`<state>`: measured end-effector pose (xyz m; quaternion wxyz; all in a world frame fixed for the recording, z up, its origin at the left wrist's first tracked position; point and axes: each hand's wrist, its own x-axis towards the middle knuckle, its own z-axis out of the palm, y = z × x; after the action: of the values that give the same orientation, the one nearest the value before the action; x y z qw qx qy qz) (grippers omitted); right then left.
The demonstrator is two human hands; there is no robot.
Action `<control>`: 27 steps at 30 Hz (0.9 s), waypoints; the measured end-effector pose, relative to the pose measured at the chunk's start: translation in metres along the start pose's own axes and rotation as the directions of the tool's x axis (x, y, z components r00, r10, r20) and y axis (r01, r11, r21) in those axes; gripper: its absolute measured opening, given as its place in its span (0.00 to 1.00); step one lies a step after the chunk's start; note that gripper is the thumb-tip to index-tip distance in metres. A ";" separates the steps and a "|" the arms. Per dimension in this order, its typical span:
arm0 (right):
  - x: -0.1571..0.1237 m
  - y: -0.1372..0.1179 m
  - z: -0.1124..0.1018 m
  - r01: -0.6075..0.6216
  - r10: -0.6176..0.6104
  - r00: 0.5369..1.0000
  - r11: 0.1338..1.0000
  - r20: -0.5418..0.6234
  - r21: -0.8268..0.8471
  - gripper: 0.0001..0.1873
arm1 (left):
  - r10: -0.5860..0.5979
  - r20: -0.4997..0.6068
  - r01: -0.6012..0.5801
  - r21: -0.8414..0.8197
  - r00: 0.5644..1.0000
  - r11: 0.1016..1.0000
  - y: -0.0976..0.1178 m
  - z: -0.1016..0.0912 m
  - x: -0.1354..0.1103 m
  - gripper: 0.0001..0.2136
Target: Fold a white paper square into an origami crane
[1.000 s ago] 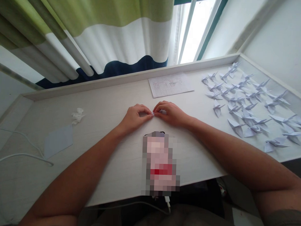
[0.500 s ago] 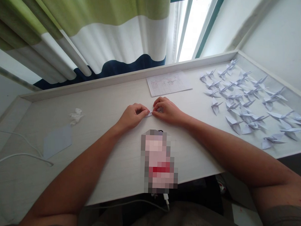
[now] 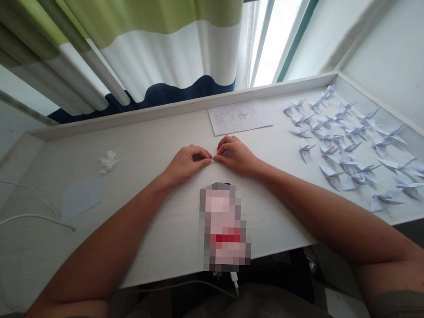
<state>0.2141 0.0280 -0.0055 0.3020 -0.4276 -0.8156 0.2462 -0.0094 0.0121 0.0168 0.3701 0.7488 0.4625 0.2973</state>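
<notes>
Both my hands meet over the middle of the white desk, pinching a small folded piece of white paper point(image 3: 212, 161) between their fingertips. My left hand point(image 3: 188, 163) has thumb and forefinger closed on its left side. From the right, my right hand point(image 3: 236, 155) grips it with thumb and curled fingers. Most of the paper is hidden by the fingers, so its folded shape cannot be made out. Several finished white paper cranes point(image 3: 331, 175) stand spread over the right part of the desk, apart from my hands.
A blurred-out phone-like thing point(image 3: 223, 224) with a white cable point(image 3: 234, 280) lies at the front edge. Behind my hands is a printed sheet point(image 3: 239, 118). A blank paper point(image 3: 81, 198), crumpled tissue point(image 3: 108, 161) and white cords point(image 3: 32, 216) are at left. A raised rim point(image 3: 186, 104) borders the desk.
My fingertips have drawn closer together over the folded paper, and less of it shows now. The view has shifted very slightly.
</notes>
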 end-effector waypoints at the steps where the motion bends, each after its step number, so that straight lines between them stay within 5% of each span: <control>1: 0.000 -0.001 0.001 -0.002 0.003 1.000 1.000 0.003 -0.018 0.09 | -0.001 -0.001 0.001 0.002 1.000 1.000 0.000 0.000 0.000 0.07; 17: 0.002 -0.008 0.002 -0.033 0.035 0.999 0.994 0.020 -0.100 0.07 | -0.025 -0.045 0.025 0.014 0.999 1.000 0.004 0.006 0.001 0.09; 27: -0.001 -0.001 -0.012 -0.074 0.073 0.997 0.991 0.016 0.109 0.03 | -0.087 -0.023 0.086 -0.022 0.996 0.996 0.008 0.006 0.003 0.09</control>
<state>0.2221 0.0285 0.0028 0.3111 -0.4387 -0.7863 0.3041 0.0007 0.0107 0.0207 0.3849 0.7205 0.4957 0.2950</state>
